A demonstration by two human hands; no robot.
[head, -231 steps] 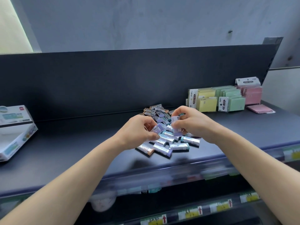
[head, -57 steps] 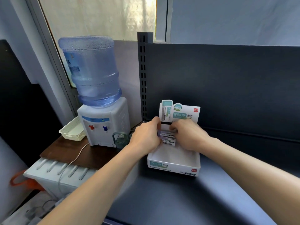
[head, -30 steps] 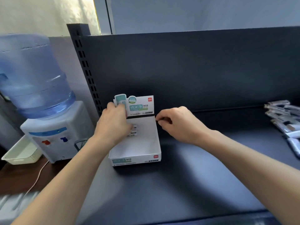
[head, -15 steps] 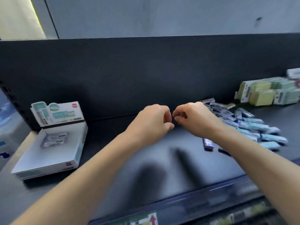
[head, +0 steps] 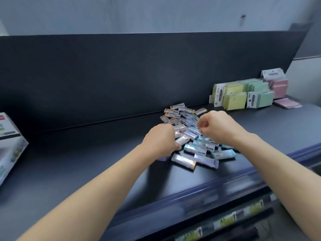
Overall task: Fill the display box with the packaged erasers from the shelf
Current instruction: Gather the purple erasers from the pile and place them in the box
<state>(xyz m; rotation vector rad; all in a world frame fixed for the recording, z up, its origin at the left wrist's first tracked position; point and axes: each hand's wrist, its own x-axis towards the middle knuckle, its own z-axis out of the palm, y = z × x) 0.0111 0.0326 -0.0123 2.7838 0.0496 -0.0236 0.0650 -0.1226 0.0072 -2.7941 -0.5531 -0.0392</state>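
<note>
Mid-shelf, near front edge: heap of packaged erasers point(head: 189, 134); left hand point(head: 162, 140) curled on pile, grip unclear; right hand point(head: 219, 126) pinching, contents unclear. Display box point(head: 9, 145) far left, fill hidden; most erasers left.

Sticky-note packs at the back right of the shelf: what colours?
Yellow, green and pink sticky-note packs, seen in the head view, the only one.

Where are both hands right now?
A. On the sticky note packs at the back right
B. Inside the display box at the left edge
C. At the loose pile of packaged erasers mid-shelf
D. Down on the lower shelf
C: the left hand and right hand are both down on the pile of packaged erasers, far from the display box at the left.
</note>
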